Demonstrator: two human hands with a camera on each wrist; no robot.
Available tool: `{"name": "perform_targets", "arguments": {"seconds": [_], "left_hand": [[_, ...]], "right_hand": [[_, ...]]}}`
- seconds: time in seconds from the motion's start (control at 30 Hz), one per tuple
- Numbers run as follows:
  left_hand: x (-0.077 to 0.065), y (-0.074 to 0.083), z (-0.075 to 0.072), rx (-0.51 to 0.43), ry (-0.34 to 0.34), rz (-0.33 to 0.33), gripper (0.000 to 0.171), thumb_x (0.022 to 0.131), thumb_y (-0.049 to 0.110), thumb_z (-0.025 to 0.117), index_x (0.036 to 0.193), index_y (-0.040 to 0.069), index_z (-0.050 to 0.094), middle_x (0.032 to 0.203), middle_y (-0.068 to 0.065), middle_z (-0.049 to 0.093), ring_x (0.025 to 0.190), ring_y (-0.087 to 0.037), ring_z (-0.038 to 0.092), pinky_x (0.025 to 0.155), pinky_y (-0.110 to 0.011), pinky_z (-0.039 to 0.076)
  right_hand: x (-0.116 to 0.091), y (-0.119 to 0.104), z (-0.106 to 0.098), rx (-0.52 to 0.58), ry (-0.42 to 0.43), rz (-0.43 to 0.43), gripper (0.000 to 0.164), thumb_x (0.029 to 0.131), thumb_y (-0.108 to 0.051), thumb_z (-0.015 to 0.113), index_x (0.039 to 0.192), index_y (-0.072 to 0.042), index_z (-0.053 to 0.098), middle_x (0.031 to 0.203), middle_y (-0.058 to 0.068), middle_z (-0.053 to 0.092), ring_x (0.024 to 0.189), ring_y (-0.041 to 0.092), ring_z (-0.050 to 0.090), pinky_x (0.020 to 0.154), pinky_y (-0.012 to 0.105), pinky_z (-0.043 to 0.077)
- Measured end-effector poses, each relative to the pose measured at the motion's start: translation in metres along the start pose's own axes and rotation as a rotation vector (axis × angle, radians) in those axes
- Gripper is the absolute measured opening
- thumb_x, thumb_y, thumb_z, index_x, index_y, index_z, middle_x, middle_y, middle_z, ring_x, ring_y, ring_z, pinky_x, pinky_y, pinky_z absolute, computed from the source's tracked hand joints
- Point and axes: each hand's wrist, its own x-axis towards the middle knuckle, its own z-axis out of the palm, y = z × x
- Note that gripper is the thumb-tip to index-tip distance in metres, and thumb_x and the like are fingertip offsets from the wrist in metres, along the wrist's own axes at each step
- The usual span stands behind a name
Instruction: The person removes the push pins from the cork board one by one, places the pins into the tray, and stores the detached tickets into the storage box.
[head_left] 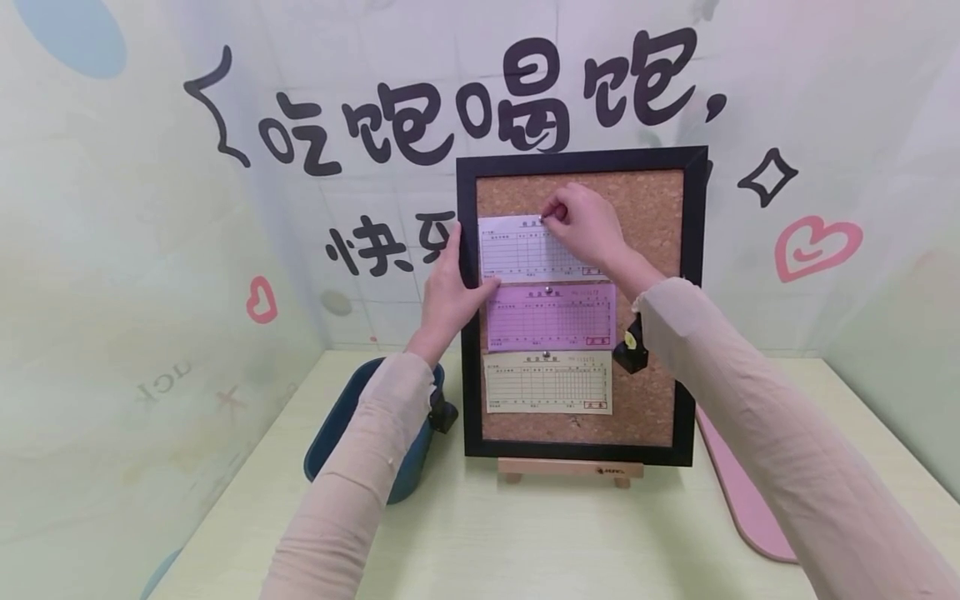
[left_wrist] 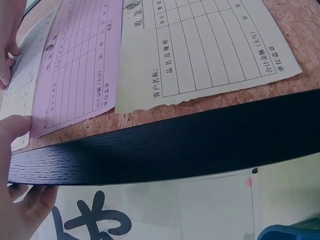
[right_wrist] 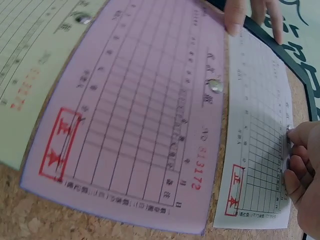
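A cork board point(head_left: 651, 200) in a black frame stands upright. My left hand point(head_left: 452, 292) grips its left side, thumb on the white receipt slip's point(head_left: 513, 250) lower left corner, other fingers behind the frame. With thumb and forefinger, my right hand point(head_left: 591, 223) pinches a small silver push pin point(head_left: 542, 218) at that slip's top middle. Beneath it hang a pink receipt slip point(head_left: 551, 323) and a pale yellow one point(head_left: 547, 385), each with a silver pin at its top edge. In the right wrist view the right fingertips point(right_wrist: 295, 134) are right at the white slip's edge.
A wooden easel point(head_left: 570, 469) supports the board on a pale table point(head_left: 480, 542). To the left stands a dark blue bin point(head_left: 408, 475), partly behind the left forearm. A pink board point(head_left: 750, 508) lies at the right. Behind is a wall point(head_left: 150, 250) with black lettering.
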Motion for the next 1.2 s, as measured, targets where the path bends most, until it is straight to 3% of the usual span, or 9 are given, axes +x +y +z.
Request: {"name": "perform_targets", "arguments": {"seconds": [0.33,0.67,1.2], "left_hand": [[0.000,0.000,0.001,0.006,-0.006,-0.005,0.092,0.076,0.030,0.072,0.147,0.012,0.016,0.146,-0.012,0.033,0.127,-0.029,0.040,0.101,-0.042,0.037],[0.000,0.000,0.001,-0.001,-0.009,-0.010,0.091,0.077,0.029,0.072,0.147,0.012,0.016,0.147,-0.012,0.031,0.128,-0.029,0.039,0.101,-0.042,0.036],[-0.001,-0.001,0.002,0.000,0.002,-0.007,0.091,0.077,0.029,0.072,0.147,0.012,0.016,0.145,-0.014,0.033,0.125,-0.031,0.042,0.100,-0.042,0.038]], "right_hand": [[-0.003,0.000,0.003,0.004,0.040,0.008,0.014,0.087,-0.010,0.056,0.094,-0.003,0.065,0.089,0.009,0.058,0.081,0.021,0.051,0.073,0.033,0.040],[0.000,-0.001,0.000,0.006,-0.015,0.048,0.014,0.087,-0.011,0.055,0.094,-0.004,0.064,0.089,0.009,0.055,0.082,0.021,0.049,0.073,0.032,0.037],[0.010,-0.005,-0.009,-0.028,-0.120,0.028,0.017,0.086,-0.008,0.054,0.094,0.001,0.066,0.090,0.014,0.060,0.082,0.024,0.052,0.076,0.035,0.041]]}}
